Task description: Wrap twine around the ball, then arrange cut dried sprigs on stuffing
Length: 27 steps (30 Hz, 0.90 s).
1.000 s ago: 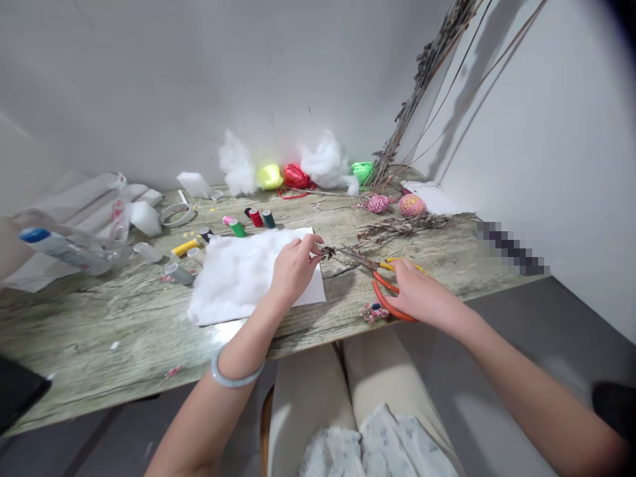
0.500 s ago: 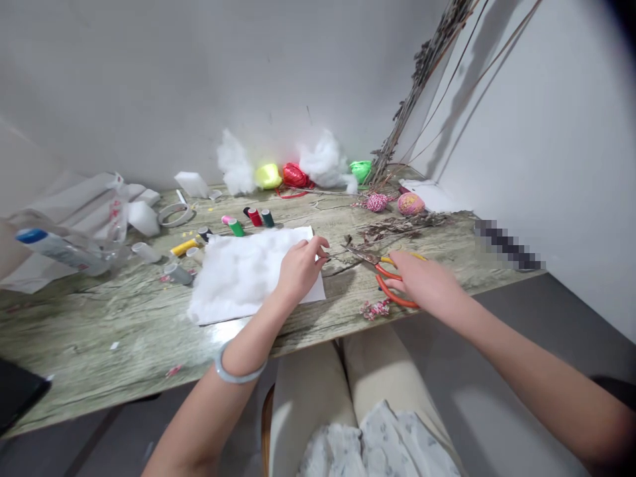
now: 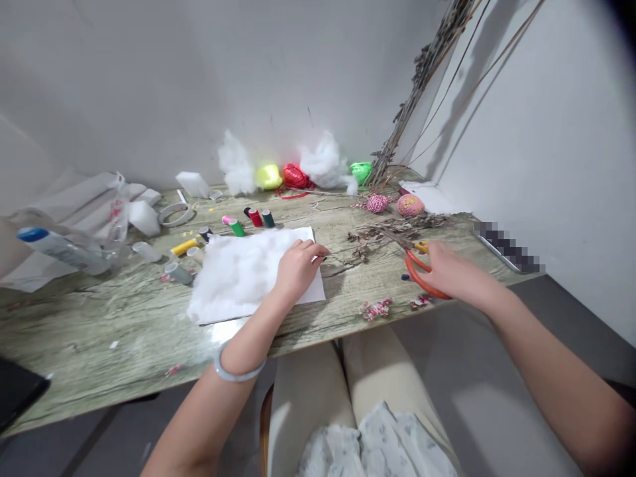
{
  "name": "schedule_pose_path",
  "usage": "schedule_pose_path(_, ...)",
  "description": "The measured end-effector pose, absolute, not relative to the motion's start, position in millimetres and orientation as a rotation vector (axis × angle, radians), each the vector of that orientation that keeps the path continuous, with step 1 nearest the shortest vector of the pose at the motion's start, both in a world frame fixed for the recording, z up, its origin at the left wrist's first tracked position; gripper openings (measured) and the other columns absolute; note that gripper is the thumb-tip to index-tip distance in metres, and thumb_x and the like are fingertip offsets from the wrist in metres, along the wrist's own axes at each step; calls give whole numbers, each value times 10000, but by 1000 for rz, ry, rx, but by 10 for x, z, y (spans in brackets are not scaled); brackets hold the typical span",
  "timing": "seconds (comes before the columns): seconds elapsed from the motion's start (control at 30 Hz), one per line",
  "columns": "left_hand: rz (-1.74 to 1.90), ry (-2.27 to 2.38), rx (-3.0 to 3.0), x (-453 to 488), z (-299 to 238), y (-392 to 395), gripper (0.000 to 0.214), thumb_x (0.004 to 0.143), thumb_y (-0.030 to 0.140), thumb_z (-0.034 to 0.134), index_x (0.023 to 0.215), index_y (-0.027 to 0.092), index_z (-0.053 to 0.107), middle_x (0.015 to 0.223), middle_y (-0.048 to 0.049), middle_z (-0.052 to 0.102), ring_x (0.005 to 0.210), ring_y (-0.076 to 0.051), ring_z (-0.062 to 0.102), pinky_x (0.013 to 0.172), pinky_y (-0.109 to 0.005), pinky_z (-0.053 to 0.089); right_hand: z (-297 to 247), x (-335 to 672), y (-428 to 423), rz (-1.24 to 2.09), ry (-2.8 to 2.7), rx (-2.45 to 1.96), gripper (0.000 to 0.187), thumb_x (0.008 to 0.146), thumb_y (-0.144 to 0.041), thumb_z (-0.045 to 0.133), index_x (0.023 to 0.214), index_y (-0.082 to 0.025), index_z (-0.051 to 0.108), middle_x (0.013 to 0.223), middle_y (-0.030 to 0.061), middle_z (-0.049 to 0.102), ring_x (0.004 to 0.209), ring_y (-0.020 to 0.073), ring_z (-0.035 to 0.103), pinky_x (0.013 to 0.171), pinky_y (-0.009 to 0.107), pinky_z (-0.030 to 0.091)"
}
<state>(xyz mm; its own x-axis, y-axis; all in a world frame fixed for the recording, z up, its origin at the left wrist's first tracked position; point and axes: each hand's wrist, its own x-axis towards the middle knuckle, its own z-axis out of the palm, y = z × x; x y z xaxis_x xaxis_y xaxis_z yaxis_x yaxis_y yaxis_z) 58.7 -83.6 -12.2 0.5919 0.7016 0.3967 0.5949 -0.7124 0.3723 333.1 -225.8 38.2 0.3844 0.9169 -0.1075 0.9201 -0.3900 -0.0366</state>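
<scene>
My left hand (image 3: 299, 266) rests over the right edge of a white sheet (image 3: 314, 289) topped with fluffy cotton batting (image 3: 243, 268). Its thumb and fingers are pinched on a thin dark dried twig, mostly hidden, with only a bit showing at the fingertips. On the right, my right hand (image 3: 454, 273) grips scissors (image 3: 419, 268) with orange-red handles and some yellow. Their blades point up and left, over the dried flower sprigs (image 3: 427, 224). A small loose dried piece (image 3: 360, 254) lies between the two hands.
Thread spools (image 3: 236, 228) stand left of and behind the sheet. Along the wall sit cotton tufts (image 3: 325, 162) and ribbon bundles (image 3: 296, 175). Yarn balls (image 3: 411, 205), a phone (image 3: 509, 248), a bottle (image 3: 62, 250) and a tape roll (image 3: 176, 214) surround the work. Tall dried stems (image 3: 412, 86) lean right.
My right hand has drawn the scissors to the right, away from my left hand, and their blades are closer together. My left hand has stayed nearly still.
</scene>
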Motion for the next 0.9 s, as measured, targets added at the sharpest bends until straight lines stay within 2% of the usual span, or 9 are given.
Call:
schedule_pose_path(0.17,826,1082,2643,582,-132,-832,160,871,131,611,951,229,710,908,-25,704,882,-208,567,789,-318,460,407,3287,-2341,-355,1833,2464,549,873,-642,408,1087,-150,530,1127,199,630,895,287,647,668,326,424)
schedule_pose_path(0.37,839,1079,2654,580,-129,-840,154,883,152,603,952,233,714,903,-30,690,881,-206,563,785,-315,461,251,3259,-2325,-268,1743,2516,583,847,-638,442,1116,-129,541,1131,214,634,862,314,659,654,347,437)
schedule_pose_path(0.5,841,1077,2675,580,-132,-839,148,890,168,598,950,235,716,895,-34,689,874,-208,560,783,-319,460,235,3237,-2309,-326,1797,2501,563,857,-658,409,1090,-164,548,1114,187,654,847,298,668,647,330,436)
schedule_pose_path(0.9,862,1121,2589,577,-144,-820,139,901,193,597,957,225,720,871,-27,695,821,-194,565,781,-320,458,172,3239,-2327,-349,1808,2529,510,842,-604,465,1103,-171,540,1119,174,656,860,281,662,635,307,420)
